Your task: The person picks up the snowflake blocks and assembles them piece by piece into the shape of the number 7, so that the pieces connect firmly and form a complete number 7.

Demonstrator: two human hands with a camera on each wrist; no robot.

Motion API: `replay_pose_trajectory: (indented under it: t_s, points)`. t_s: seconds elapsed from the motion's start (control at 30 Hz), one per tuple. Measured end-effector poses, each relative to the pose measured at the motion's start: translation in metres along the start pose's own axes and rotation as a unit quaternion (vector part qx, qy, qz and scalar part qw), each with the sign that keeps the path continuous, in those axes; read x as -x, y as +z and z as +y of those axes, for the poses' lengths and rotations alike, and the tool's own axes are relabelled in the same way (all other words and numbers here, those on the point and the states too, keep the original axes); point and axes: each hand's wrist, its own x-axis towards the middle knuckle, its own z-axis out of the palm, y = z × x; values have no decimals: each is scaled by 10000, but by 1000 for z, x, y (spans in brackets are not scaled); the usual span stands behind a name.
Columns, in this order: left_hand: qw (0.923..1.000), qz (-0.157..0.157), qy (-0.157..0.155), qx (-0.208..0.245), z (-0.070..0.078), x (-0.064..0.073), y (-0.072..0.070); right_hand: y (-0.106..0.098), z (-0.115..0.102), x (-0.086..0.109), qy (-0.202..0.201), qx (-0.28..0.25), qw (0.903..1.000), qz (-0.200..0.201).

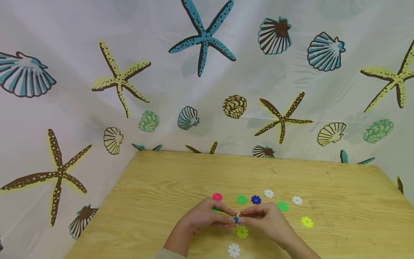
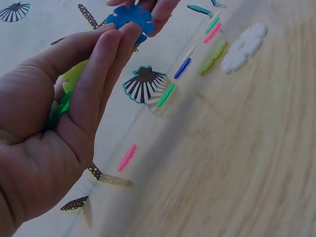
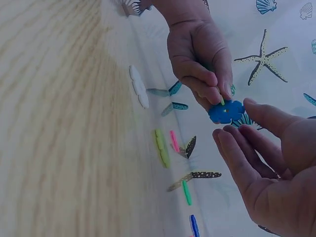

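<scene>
My left hand (image 1: 207,215) holds several flat plastic notched discs, the kind that slot together. Green (image 2: 60,109) and yellow (image 2: 74,76) ones show partly behind its fingers. At its fingertips is a blue notched disc (image 3: 226,112), with a thin yellow edge meeting it; how far they interlock is hidden. My right hand (image 1: 269,220) comes from the other side, thumb and fingertips at the rim of the blue disc, pinching it. Both hands are just above the table, and a yellow disc (image 1: 242,232) lies under them.
On the wooden table (image 1: 155,187) lie loose discs: pink (image 1: 217,196), green (image 1: 242,199), dark blue (image 1: 256,199), white (image 1: 268,193), another green (image 1: 283,206), yellow (image 1: 307,222) and a near white one (image 1: 234,250). A shell-and-starfish patterned curtain (image 1: 207,90) encloses the table's back and sides.
</scene>
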Motion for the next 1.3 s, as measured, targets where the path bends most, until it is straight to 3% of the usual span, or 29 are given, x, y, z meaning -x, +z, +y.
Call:
replay_pose_trajectory:
  t_s: [0.27, 0.53, 0.93, 1.3]
  points:
    - [9994, -335, -63, -1, -2, 5, -8, 5, 0, -12, 111, -340, 9993, -78]
    - [9992, -383, 60, 72, -3, 7, -16, 10, 9, -35, -253, -136, 9995, -113]
    - [9997, -63, 5, 216, -8, 17, -41, 27, 10, -72, -399, 732, 9962, 259]
    - [9995, 45, 8, 328, -8, 23, -48, 45, 9, -93, -370, 1257, 9898, 556]
